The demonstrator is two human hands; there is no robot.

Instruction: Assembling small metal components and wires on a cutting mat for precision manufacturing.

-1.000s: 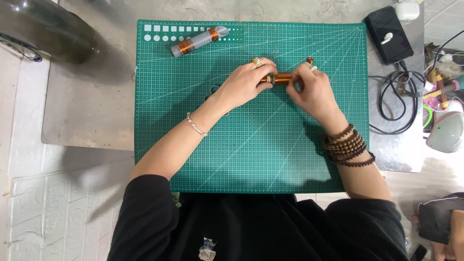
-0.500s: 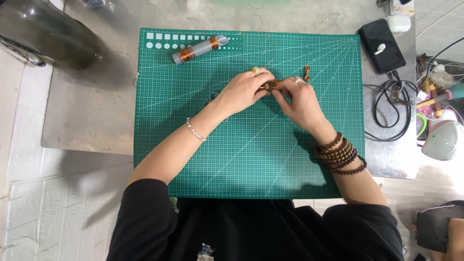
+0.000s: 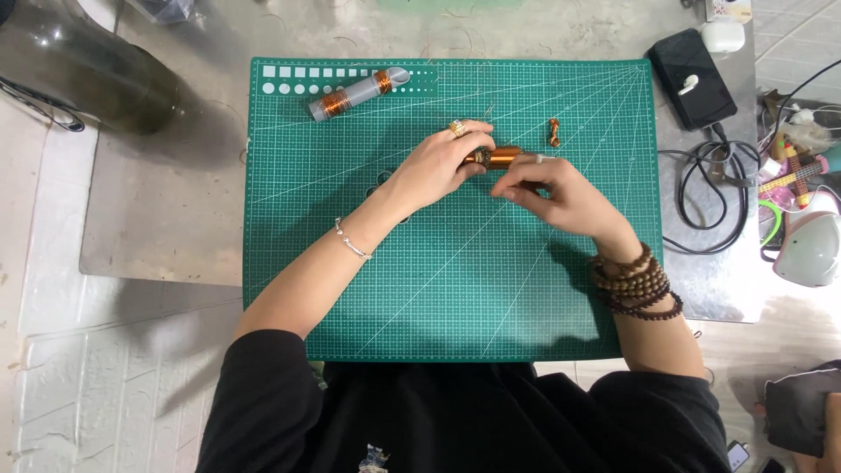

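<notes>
Over the middle of a green cutting mat (image 3: 455, 289) my left hand (image 3: 442, 162) grips one end of a small spool of copper wire (image 3: 501, 158). My right hand (image 3: 556, 188) meets it from the right, fingertips pinched at the spool's other end and lower edge. A ring sits on my left hand, a thin bracelet on that wrist, and dark wooden bead bracelets wrap my right wrist. Any wire between the fingers is too thin to see.
A clear tube with copper wire spools (image 3: 355, 94) lies at the mat's top left. A small twisted copper piece (image 3: 554, 132) rests at top right. Off the mat to the right are a black device (image 3: 692, 77), dark cables (image 3: 710, 188) and a pale lamp (image 3: 810, 250). A dark jar (image 3: 96, 70) stands far left.
The view has shifted slightly. Both hands stay together on the copper spool, and my right hand has dropped a little lower and turned, exposing more of the spool.
</notes>
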